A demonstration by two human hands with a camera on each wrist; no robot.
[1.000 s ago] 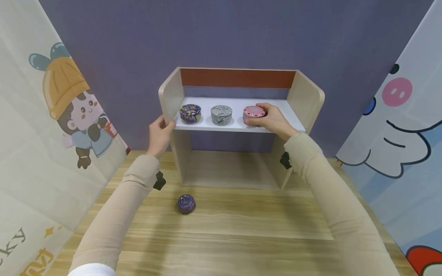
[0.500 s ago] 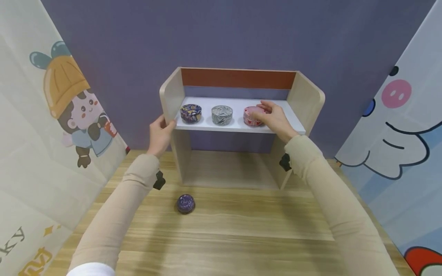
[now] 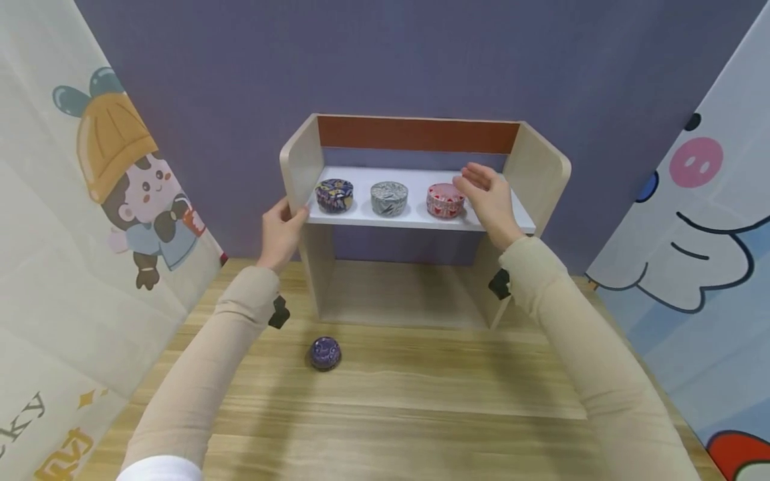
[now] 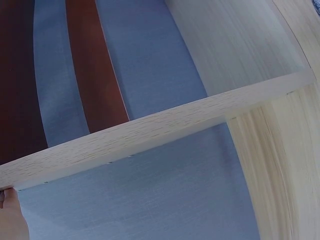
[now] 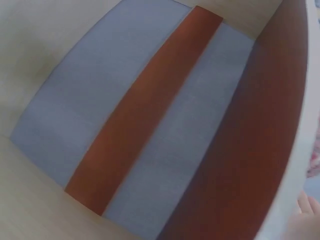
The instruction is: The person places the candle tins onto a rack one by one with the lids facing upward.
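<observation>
Soft, even light, faint shadows across the wooden table (image 3: 421, 387), dimmer, hazy wrist views, straight edges bowed

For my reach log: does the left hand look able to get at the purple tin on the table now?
Probably yes: the purple tin sits uncovered on the table with nothing visible blocking it, though the left hand would first need to release the shelf unit.

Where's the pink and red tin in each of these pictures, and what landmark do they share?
Head: the pink and red tin sits on the white shelf, rightmost of three, just left of the right hand.
Left wrist: not in it.
Right wrist: probably the blurred pink sliver at the right edge; too little shows to be sure.
Shared landmark: the pale wooden shelf unit.
</observation>
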